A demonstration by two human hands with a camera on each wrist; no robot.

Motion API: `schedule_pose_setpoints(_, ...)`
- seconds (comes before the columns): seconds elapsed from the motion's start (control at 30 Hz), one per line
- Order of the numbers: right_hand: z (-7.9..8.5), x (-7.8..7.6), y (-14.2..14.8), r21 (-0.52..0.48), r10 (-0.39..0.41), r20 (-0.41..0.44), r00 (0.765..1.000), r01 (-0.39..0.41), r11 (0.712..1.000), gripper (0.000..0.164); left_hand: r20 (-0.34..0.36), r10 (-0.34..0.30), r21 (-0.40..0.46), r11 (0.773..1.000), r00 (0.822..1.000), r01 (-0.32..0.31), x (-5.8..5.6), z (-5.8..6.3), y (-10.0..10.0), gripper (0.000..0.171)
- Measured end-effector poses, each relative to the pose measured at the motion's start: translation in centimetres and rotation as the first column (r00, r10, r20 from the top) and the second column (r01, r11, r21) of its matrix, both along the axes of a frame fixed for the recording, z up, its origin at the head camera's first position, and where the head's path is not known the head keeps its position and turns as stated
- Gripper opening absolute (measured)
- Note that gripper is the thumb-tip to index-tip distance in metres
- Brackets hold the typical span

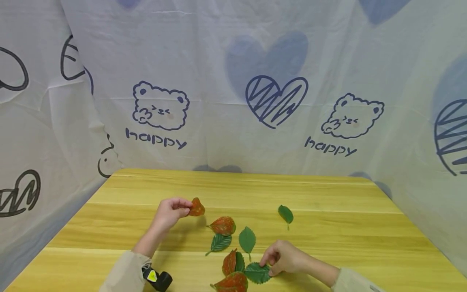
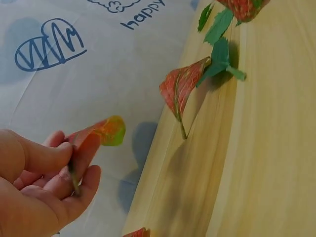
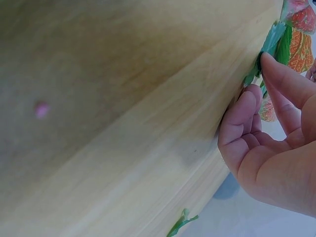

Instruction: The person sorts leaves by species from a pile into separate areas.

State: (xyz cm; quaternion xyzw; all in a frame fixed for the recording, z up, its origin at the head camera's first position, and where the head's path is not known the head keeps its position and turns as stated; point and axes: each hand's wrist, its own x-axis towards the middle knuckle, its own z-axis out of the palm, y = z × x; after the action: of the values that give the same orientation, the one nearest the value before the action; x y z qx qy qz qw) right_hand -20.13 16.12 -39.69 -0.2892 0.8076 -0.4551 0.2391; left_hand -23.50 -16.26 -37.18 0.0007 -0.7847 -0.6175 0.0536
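Note:
My left hand [image 1: 171,211] pinches a red-orange leaf [image 1: 197,207] between thumb and fingers, above the left middle of the table. In the left wrist view this leaf has a yellow-green edge, and its stem runs down against the fingers. At the front, my right hand [image 1: 286,258] pinches the near end of a dark green leaf [image 1: 258,273] low over the tabletop. Against that leaf's left side lie a red leaf [image 1: 233,282] and, behind it, another red leaf [image 1: 229,263] overlapping a green one [image 1: 239,262].
Farther back on the wooden table [image 1: 328,194] lie a speckled red leaf [image 1: 223,225], a ribbed green leaf [image 1: 221,242] and a rounder green leaf [image 1: 247,239]. One green leaf [image 1: 285,213] lies apart at the right. A printed cloth [image 1: 219,142] hangs behind the table.

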Motion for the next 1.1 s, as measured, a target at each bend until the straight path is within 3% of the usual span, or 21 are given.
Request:
schedule_pose_setpoints(0.33,0.1,0.0,0.0,0.007,-0.002,-0.003,1.000,0.002,1.000,0.018,0.030,0.023,-0.102,0.995,0.999,-0.020,0.2,0.2,-1.3,0.015)
schedule_pose_setpoints(0.43,0.1,0.0,0.0,0.006,-0.003,0.000,1.000,0.003,1.000,0.018,0.011,0.032,-0.176,0.984,0.999,-0.029,0.3,0.2,-1.7,0.013)
schedule_pose_setpoints(0.6,0.0,0.0,0.0,0.007,-0.009,0.010,1.000,0.009,1.000,0.018,-0.030,0.021,-0.355,0.935,0.999,-0.030,0.3,0.2,-2.2,0.008)
schedule_pose_setpoints(0.83,0.0,0.0,0.0,0.009,-0.007,0.002,1.000,0.007,1.000,0.017,-0.021,0.009,-0.444,0.896,1.000,-0.017,0.1,0.1,-2.4,0.008)
schedule_pose_setpoints(1.1,0.1,0.0,0.0,0.008,-0.008,0.003,1.000,0.008,1.000,0.017,-0.087,-0.020,-0.557,0.830,0.996,-0.032,-0.2,-0.4,-2.9,0.011)
